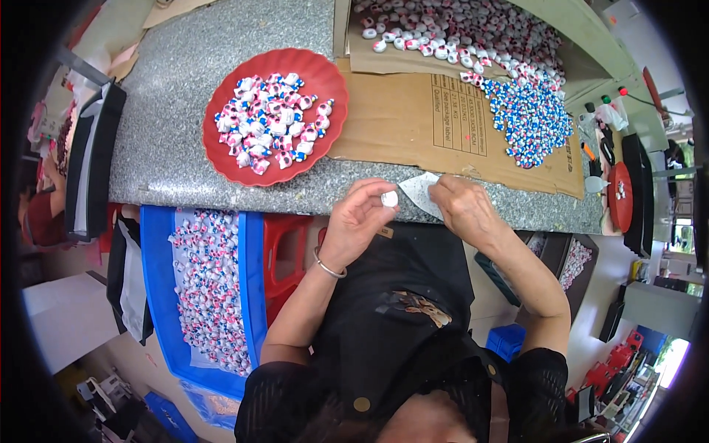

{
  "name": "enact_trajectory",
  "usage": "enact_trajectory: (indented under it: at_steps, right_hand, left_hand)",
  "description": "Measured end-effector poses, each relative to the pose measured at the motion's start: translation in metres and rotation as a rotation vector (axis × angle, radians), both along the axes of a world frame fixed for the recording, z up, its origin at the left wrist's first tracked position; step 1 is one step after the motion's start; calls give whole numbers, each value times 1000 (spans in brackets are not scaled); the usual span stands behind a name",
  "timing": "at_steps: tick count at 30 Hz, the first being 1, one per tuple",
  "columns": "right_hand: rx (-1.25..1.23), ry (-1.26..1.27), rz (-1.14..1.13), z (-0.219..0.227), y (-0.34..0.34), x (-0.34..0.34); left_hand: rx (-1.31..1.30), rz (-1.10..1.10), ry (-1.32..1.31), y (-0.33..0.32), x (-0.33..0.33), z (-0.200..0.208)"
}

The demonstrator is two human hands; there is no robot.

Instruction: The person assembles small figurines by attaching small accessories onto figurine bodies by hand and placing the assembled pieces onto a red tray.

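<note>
Near the front edge of the grey speckled worktop (295, 193), my left hand (356, 225) pinches a small white rounded piece (389, 198) between thumb and fingertips. A silver bangle circles that wrist. Just to the right, my right hand (467, 210) is closed on a thin white sheet (418, 192) with small dark marks, one corner pointing left toward the white piece. The two hands are close but apart. Beyond my left hand stands a red scalloped bowl (214, 159), which contains many small white figures with pink and blue parts.
Flattened cardboard (399, 118) covers the worktop's middle, with a pile of blue-and-white pieces (528, 118) on it. Behind, an open-fronted box holds white-and-pink pieces (458, 37). A blue bin (155, 295) full of figures stands below left, beside a red stool (284, 255). Another person's arm (55, 181) shows far left.
</note>
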State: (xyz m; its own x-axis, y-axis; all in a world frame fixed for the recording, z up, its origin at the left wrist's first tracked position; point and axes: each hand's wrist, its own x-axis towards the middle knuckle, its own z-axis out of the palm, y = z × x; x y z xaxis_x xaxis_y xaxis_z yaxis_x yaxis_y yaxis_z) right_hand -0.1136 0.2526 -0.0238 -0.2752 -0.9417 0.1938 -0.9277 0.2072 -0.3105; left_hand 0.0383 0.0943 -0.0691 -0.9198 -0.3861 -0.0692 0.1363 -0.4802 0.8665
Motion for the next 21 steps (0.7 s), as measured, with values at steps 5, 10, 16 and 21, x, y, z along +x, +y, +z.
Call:
enact_trajectory:
  at_steps: [5,10,16,21]
  right_hand:
    - [8,-46,-35,-1,2,-6]
    - [21,-136,-61,0,5,-5]
    - [-146,-840,-434,0,16,2]
    - [-174,-1169,-401,7,22,10]
  left_hand:
    - [-220,24,-16,8,-5,-12]
    - [-460,112,-18,19,-13,-12]
    - [-658,194,54,30,-25,-17]
    - [-499,34,99,36,-26,-11]
